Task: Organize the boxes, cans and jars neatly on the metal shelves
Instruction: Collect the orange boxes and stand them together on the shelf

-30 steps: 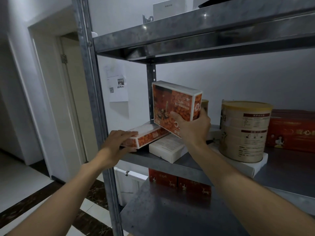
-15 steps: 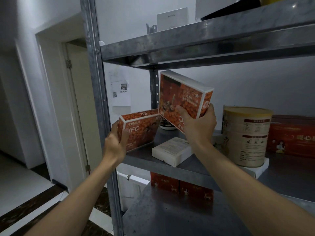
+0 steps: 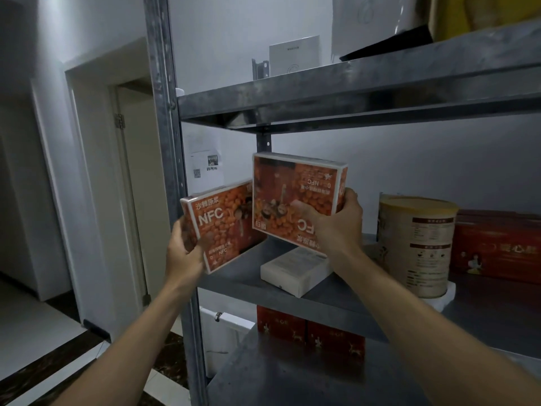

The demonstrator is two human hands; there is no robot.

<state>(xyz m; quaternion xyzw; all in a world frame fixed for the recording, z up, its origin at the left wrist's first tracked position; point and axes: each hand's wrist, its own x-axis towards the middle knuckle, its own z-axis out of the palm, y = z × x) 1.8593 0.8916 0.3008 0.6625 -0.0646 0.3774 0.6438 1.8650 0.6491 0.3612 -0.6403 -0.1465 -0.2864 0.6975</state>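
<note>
The left hand [image 3: 183, 253] grips the lower left corner of an orange cardboard box printed "NFC" [image 3: 222, 227], fingers curled round its edge, holding it tilted over the front left end of the grey metal middle shelf [image 3: 234, 285]. The right hand [image 3: 333, 227] clasps a matching orange box with upside-down print [image 3: 295, 194], raised in the air and overlapping the first box's right edge. Directly beneath it a flat white carton [image 3: 295, 271] lies on the shelf. To the right a beige cylindrical can [image 3: 415, 244] stands on a white slab [image 3: 445, 297], and a dark red rectangular tin [image 3: 497, 244] sits behind. Red boxes with deer figures [image 3: 307, 332] line the shelf below.
</note>
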